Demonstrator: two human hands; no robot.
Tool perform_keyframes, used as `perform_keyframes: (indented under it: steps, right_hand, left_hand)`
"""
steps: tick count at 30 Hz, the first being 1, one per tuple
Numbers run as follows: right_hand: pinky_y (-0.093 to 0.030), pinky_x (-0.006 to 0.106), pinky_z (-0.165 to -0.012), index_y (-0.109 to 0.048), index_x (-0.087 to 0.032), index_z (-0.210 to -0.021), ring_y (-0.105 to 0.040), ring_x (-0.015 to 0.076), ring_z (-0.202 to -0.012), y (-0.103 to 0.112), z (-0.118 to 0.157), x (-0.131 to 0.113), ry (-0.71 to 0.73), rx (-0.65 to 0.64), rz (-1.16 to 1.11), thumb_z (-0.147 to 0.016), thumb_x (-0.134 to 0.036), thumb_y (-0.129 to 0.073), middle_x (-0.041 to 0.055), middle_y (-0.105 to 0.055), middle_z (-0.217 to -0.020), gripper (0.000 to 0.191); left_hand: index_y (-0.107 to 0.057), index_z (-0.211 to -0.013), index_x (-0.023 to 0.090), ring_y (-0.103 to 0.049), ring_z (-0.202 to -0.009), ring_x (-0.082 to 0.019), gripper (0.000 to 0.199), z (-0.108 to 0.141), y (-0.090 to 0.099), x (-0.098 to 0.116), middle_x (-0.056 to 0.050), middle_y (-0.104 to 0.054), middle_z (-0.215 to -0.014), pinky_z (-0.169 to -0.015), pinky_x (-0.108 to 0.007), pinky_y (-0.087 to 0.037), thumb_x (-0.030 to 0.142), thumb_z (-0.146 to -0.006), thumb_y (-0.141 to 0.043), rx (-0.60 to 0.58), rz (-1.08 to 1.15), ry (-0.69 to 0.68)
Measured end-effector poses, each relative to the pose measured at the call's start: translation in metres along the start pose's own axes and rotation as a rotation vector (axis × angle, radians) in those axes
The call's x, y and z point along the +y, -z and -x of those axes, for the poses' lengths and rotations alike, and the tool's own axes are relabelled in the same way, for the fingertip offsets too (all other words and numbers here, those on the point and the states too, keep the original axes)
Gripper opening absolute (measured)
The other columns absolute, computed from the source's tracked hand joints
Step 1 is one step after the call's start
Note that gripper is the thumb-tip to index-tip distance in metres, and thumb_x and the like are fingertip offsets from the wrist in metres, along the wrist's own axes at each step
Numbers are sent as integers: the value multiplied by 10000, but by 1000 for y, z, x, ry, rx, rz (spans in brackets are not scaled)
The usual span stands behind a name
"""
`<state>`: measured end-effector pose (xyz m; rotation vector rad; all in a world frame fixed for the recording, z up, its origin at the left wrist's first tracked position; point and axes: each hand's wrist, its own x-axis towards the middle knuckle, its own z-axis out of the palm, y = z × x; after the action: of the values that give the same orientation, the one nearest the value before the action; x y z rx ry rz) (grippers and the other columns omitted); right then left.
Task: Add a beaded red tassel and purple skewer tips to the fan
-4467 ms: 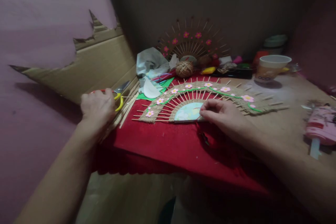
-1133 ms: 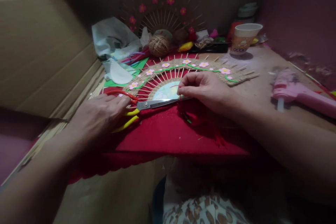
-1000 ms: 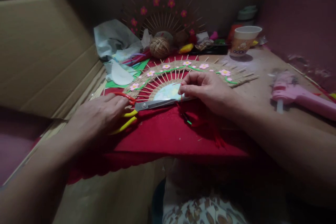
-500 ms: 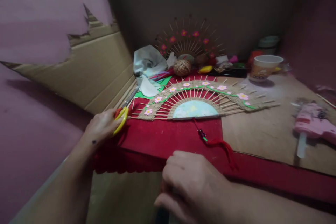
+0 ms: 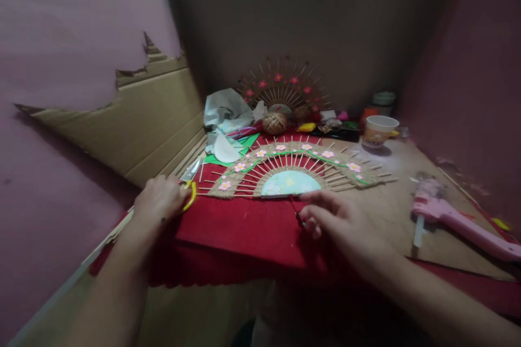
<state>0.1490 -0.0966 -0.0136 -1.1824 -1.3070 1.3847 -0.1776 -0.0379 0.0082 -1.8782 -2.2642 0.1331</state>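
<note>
Beaded cord close by the right fingers, snag risk
We judge the beaded cord (image 5: 300, 220) the weak point: the right hand (image 5: 337, 217) hangs beside it, fingers loosely parted, gripping nothing we can make out, and a careless catch could drag it off the straight edge of the woven fan (image 5: 290, 181), lying just beyond those fingertips. Left hand (image 5: 158, 199) has its fingers closed around the scissors (image 5: 194, 191), blades pointing away; a swing inward could nick the fan's stick ends just to their right. Containers, as we find them: a paper cup (image 5: 378, 133), upright, well beyond the right fingers, contents hidden; a black tray (image 5: 349, 136) left of it, small oddments about it; a dim tub (image 5: 383, 100) farther still, contents unseen
</note>
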Motion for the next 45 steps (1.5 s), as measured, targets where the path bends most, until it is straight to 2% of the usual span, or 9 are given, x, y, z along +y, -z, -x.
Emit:
perform_keyframes:
  steps: [4, 6, 8, 15, 21, 25, 35, 39, 45]
  right_hand:
    - [-564, 277, -648, -528, -100, -808, -677, 191, -685, 15, -15, -2, -387, 214, -551, -763, -63, -494, 147, -639, -804, 67]
    - [-576, 251, -690, -516, -96, -796, -695, 225, -788, 16, -19, -2, -443, 316, -679, -749, -1, -463, 175, -636, -821, 118]
    - [-584, 232, -677, -507, -98, -848, -686, 255, -885, 14, -22, -4, -458, 369, -778, -758, 6, -456, 179, -627, -876, 146]
    - [-579, 199, -602, -485, -77, -960, -556, 339, -1135, 4, -37, -8, -505, 406, -899, -767, 0, -438, 258, -553, -1117, 213]
    - [-579, 260, -578, -508, -84, -968, -682, 228, -775, 1, -49, -3, -467, 485, -904, -836, -45, -419, 186, -632, -951, 164]
    - [-523, 220, -452, -517, -112, -895, -615, 146, -529, 2, -57, 0, -430, 449, -874, -885, -118, -429, 141, -650, -815, 89]
    - [-528, 253, -485, -508, -159, -779, -666, 194, -606, -8, -79, -9, -518, 450, -828, -863, -83, -434, 98, -651, -702, 135]
    - [-500, 278, -403, -537, -175, -797, -622, 196, -475, -13, -95, -13, -435, 365, -722, -861, -213, -503, 47, -625, -600, 82]
    - [-391, 189, -291, -566, -134, -754, -552, 135, -383, -12, -95, -2, -271, 405, -609, -776, -131, -577, 36, -605, -543, 25]
  left_hand:
    - [-574, -1120, 117, -542, -1047, -265, 416, 3, -7, 33, -166, -601, -1114, -910, -375, -422, 378, -870, -368, 166, 170, -345]
    - [-540, -1189, 142, -535, -1037, -246, 399, 3, -13, 52, -141, -590, -1133, -906, -365, -433, 339, -878, -385, 213, 285, -543]
    - [-520, -1217, 153, -517, -1045, -271, 391, 2, -20, 67, -148, -555, -1201, -911, -419, -427, 293, -867, -416, 232, 304, -601]
    - [-587, -1093, 205, -505, -1050, -255, 260, -2, -37, 74, -112, -551, -1171, -919, -433, -425, 263, -888, -436, 219, 322, -688]
    - [-566, -1123, 195, -463, -1075, -252, 268, -2, -43, 64, -110, -512, -1182, -932, -445, -422, 208, -891, -432, 221, 394, -702]
    - [-562, -1136, 186, -438, -1110, -255, 281, -2, -49, 62, -114, -499, -1183, -951, -451, -417, 187, -895, -417, 258, 444, -728]
    - [-544, -1198, 99, -437, -1147, -319, 347, 5, -56, 59, -183, -492, -1227, -939, -523, -436, 123, -871, -431, 390, 402, -748]
    - [-512, -1238, 121, -442, -1150, -302, 371, 3, -60, 54, -172, -481, -1258, -913, -486, -462, 107, -876, -429, 454, 447, -741]
    - [-489, -1241, 172, -464, -1118, -249, 356, 2, -59, 49, -125, -505, -1230, -904, -414, -450, 167, -886, -477, 475, 569, -767]
